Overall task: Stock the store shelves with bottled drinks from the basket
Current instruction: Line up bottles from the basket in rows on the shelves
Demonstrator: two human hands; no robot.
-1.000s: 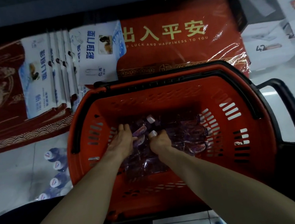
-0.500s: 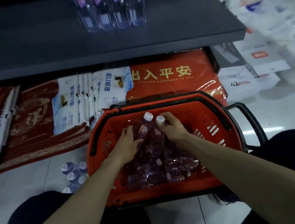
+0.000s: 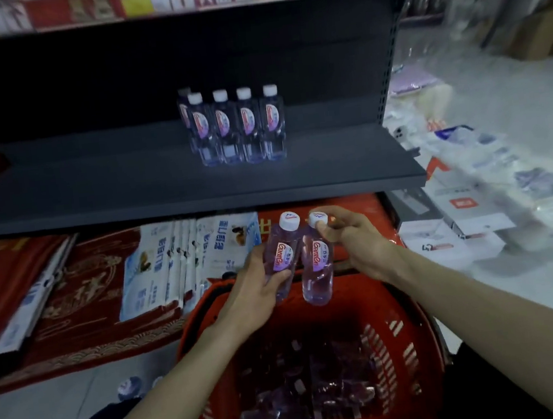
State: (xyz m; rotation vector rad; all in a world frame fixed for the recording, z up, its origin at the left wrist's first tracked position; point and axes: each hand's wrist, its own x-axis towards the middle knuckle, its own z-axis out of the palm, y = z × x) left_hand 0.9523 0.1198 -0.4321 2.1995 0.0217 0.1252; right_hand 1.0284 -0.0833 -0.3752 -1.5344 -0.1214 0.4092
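Dark shelf (image 3: 127, 181), left hand (image 3: 253, 291) grip round left bottle (image 3: 282, 253), right hand (image 3: 358, 244) pinching cap (image 3: 317, 219) of right bottle (image 3: 318, 266)

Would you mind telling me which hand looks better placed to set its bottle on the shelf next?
Probably the right hand: it pinches the right bottle by the cap, nearly upright, below the bare shelf right of the standing row. The left hand grips the left bottle tilted.

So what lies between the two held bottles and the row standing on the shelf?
In the head view, only the bare front strip of the dark shelf lies between the held bottles and the standing row.
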